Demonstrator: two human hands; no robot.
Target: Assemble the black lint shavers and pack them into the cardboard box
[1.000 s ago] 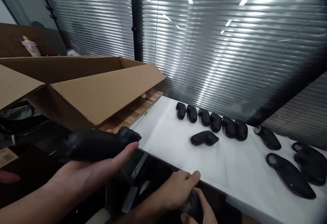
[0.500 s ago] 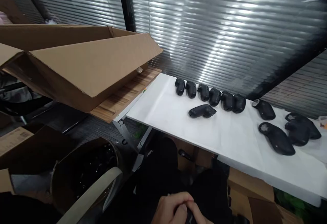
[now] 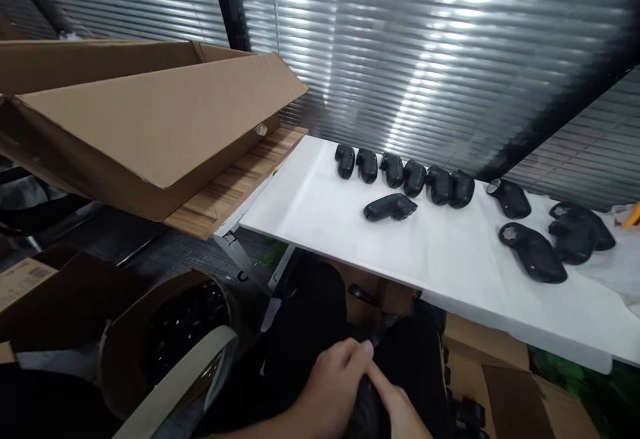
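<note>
Low in the head view, over my lap, my left hand and my right hand meet, fingers closed around a black plastic housing. Its upper end is covered by my fingers and its lower end is cut off by the frame. On the white table ahead, several similar short black housings stand in a row at the back. A longer bent black piece lies alone in front of them. More black housings with rounded ends lie to the right, some overlapping.
A large open cardboard box rests on a wooden surface to the left. Below, a round bin holds dark shiny parts, beside a pale chair armrest. Cardboard boxes with black pieces sit under the table. Blinds stand behind.
Both hands have risen further into view with the black housing between them, and more of it shows. The view has shifted slightly, so the table and its pieces appear a little higher and further left.
</note>
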